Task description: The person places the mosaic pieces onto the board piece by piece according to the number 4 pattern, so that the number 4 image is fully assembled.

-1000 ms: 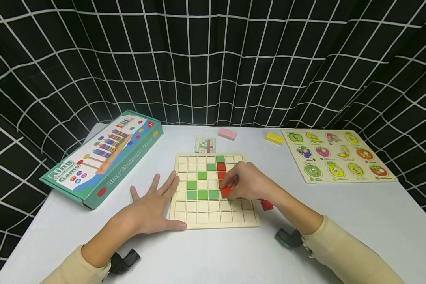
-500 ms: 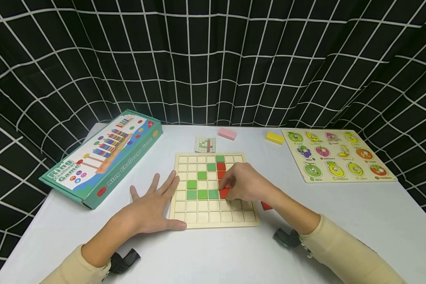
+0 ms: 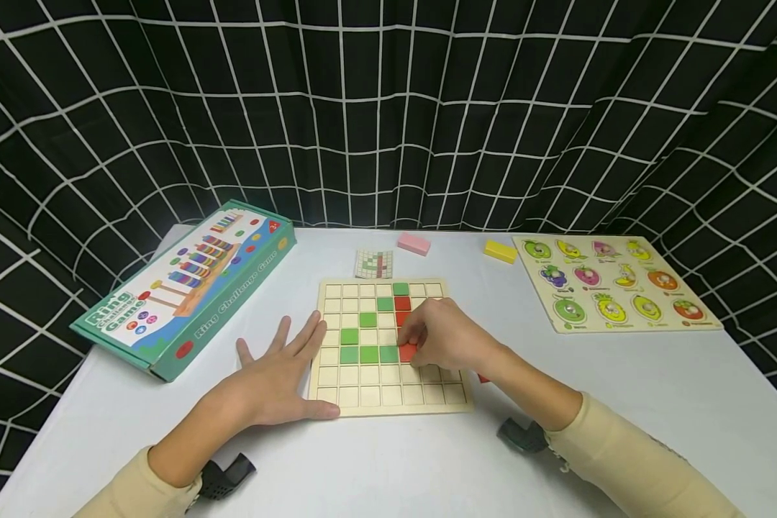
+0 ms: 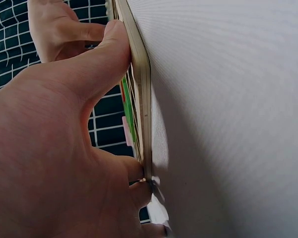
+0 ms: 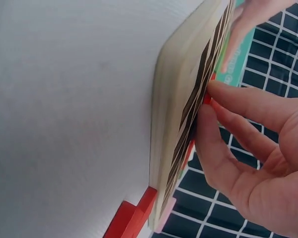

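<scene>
A pale wooden grid board [image 3: 370,396] lies on the white table. Several green tiles [image 3: 368,354] form a stepped outline in its cells, and red tiles [image 3: 403,303] run down a column on their right. With thumb and fingertips, my right hand [image 3: 450,334] pinches a red tile [image 3: 406,353] at the column's lower end, beside the green row. In the right wrist view that tile's red edge [image 5: 207,98] shows between the fingers. My left hand [image 3: 268,385] rests with spread fingers against the board's left edge, its thumb on the near left corner.
Loose red tiles [image 5: 131,216] lie right of the board, mostly hidden by my right forearm in the head view. Beyond the board are a small pattern card [image 3: 374,264], a pink block [image 3: 414,244] and a yellow block [image 3: 501,252]. A game box [image 3: 194,288] and fruit puzzle [image 3: 615,288] flank them.
My right hand has shifted slightly left with the red tile, which now sits squarer in its cell. The right forearm covers more of the loose red tiles. My left hand has stayed put.
</scene>
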`<state>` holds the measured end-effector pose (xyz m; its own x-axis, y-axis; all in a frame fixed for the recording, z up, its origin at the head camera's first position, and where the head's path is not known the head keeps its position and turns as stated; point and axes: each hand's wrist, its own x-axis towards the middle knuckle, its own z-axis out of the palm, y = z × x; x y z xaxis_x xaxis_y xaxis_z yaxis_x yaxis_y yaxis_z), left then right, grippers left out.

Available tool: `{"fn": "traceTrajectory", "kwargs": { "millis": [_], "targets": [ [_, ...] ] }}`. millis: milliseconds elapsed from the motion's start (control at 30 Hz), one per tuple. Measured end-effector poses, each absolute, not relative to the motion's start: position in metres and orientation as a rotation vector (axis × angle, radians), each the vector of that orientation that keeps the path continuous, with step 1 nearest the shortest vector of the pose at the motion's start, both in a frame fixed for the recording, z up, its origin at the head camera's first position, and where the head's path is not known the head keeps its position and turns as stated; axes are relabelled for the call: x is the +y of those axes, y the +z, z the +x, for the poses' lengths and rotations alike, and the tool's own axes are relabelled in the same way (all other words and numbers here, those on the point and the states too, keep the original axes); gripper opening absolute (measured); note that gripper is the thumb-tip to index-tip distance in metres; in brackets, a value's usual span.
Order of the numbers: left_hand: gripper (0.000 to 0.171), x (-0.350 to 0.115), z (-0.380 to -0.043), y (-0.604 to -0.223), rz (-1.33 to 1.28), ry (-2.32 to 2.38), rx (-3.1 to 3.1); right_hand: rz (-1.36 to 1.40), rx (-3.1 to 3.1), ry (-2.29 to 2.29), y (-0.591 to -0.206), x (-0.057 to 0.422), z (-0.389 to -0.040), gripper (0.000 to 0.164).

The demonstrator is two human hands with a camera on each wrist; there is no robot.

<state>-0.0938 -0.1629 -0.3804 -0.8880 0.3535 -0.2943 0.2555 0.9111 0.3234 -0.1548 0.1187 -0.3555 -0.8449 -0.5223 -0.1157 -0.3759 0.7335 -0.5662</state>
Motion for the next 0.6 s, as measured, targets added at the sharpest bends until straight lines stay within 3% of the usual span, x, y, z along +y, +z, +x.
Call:
{"fn": "traceTrajectory", "kwargs": {
  "millis": [600],
  "targets": [
    [0.128, -0.162, -0.095, -0.381, 0.448, 0.396, 2.727, -0.611, 2.633, -0.833, -0.346, 0.132, -0.154, 0.026]
  ]
}}
